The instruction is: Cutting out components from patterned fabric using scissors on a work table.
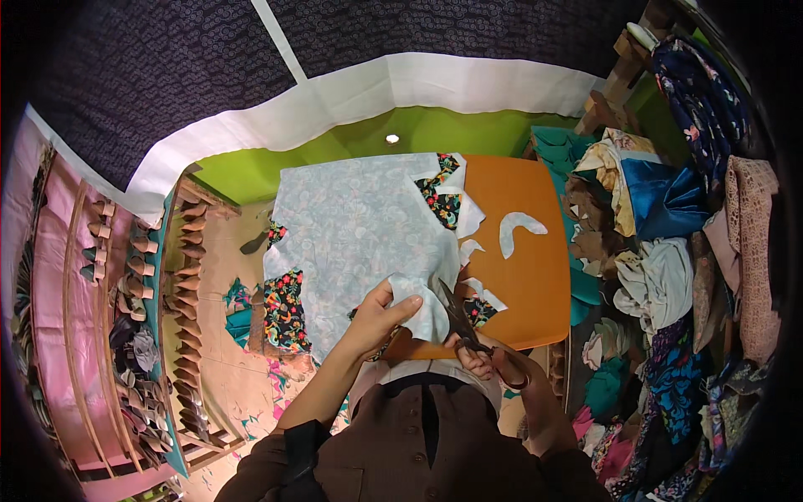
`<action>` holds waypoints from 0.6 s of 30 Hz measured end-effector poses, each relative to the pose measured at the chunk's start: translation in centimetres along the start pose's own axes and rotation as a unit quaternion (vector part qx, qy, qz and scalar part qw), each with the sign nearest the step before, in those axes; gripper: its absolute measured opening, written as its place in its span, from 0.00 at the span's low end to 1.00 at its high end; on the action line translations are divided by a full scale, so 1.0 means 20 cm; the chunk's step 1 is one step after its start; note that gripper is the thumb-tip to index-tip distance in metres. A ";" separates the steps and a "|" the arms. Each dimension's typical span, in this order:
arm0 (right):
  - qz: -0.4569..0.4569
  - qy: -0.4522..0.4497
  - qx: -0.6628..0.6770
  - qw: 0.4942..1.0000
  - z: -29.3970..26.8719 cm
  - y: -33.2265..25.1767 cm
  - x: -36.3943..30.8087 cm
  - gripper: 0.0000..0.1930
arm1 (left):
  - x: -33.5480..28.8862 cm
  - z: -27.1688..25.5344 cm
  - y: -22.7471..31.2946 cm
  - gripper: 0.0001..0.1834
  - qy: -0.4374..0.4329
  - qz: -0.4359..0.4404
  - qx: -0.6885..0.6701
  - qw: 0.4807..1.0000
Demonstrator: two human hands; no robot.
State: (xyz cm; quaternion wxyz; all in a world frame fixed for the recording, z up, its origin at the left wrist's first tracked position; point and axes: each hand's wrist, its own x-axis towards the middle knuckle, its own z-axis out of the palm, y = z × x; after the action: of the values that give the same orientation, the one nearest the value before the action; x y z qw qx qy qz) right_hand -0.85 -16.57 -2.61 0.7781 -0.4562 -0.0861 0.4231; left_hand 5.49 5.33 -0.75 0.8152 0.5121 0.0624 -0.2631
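A large sheet of fabric (pixel 351 217) lies pale side up over most of the orange table (pixel 527 301). Where its edges are folded back, a black floral print shows. My left hand (pixel 378 322) pinches the near right edge of this fabric between thumb and fingers, lifting it off the table. Large dark scissors (pixel 459 321) are in my right hand (pixel 477 358), their blades pointing away from me against the lifted edge. How far the blades are apart is hard to see. Right of the sheet lie a curved white cut-out (pixel 507 240) and a smaller scrap (pixel 470 249).
Racks of shoe lasts (pixel 188 309) stand at the left. Heaped fabrics (pixel 657 276) crowd the right side, close to the table. A dark patterned curtain with a white border (pixel 351 96) hangs beyond the table. Coloured scraps (pixel 276 385) litter the floor at the left.
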 end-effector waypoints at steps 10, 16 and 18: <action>-0.017 0.004 -0.009 1.000 0.08 0.09 0.03 0.34 | -0.04 -0.13 0.12 0.26 -0.078 -0.029 0.110 0.990; -0.003 -0.002 0.000 1.000 0.14 0.15 0.07 0.32 | -0.07 -0.14 0.12 0.43 -0.066 -0.057 0.093 0.992; -0.021 0.007 0.011 1.000 0.19 0.11 0.10 0.31 | -0.07 -0.19 0.08 0.43 -0.041 -0.053 0.113 0.991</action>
State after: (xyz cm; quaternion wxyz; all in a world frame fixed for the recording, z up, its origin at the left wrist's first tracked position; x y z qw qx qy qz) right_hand -2.80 -12.15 -2.80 0.7927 -0.4481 -0.0859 0.4043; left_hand 5.69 9.64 -0.61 0.7392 0.5854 0.0253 -0.3319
